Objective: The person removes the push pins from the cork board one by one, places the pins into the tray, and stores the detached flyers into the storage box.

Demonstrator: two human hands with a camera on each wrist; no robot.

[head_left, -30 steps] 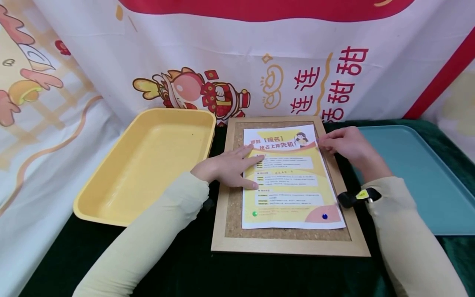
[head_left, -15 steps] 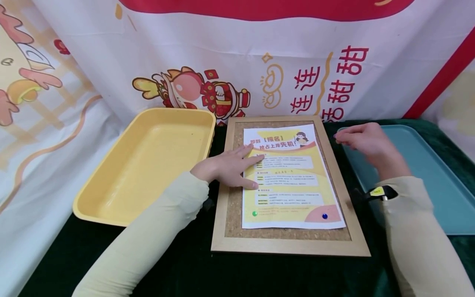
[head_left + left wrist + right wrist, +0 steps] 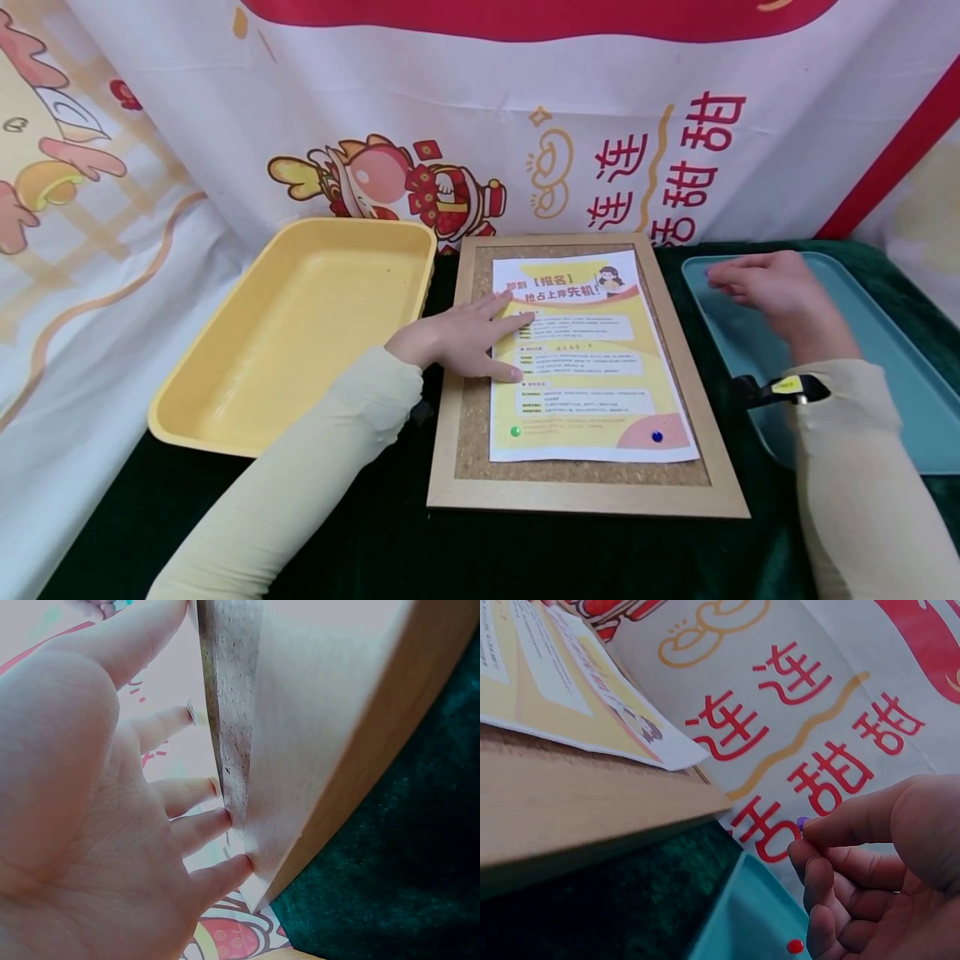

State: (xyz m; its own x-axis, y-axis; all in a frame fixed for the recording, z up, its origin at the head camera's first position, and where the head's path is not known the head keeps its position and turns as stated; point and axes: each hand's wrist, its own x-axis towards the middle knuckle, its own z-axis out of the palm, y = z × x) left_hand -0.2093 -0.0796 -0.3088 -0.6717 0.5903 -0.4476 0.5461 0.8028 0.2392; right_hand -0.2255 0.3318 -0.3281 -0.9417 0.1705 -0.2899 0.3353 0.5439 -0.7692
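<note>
A yellow-and-white printed sheet (image 3: 577, 333) lies on a wood-framed cork board (image 3: 588, 497). My left hand (image 3: 468, 337) rests on the sheet's left side with spread fingers; in the left wrist view its fingertips (image 3: 225, 874) reach along the board's edge. Low on the sheet sit a green pushpin (image 3: 515, 432) at left and a blue pushpin (image 3: 657, 437) at right. Over the far left corner of the teal tray (image 3: 885, 375), my right hand (image 3: 780, 292) pinches a purple pushpin (image 3: 803, 823) between thumb and forefinger.
A red pushpin (image 3: 795, 946) lies in the teal tray. To the board's left stands a deep yellow tray (image 3: 300, 333). Dark green cloth (image 3: 600, 558) covers the table, and a printed white curtain (image 3: 585, 75) hangs close behind.
My right hand has moved right, away from the board's upper right side to above the teal tray, carrying the purple pushpin. My left hand has stayed on the sheet.
</note>
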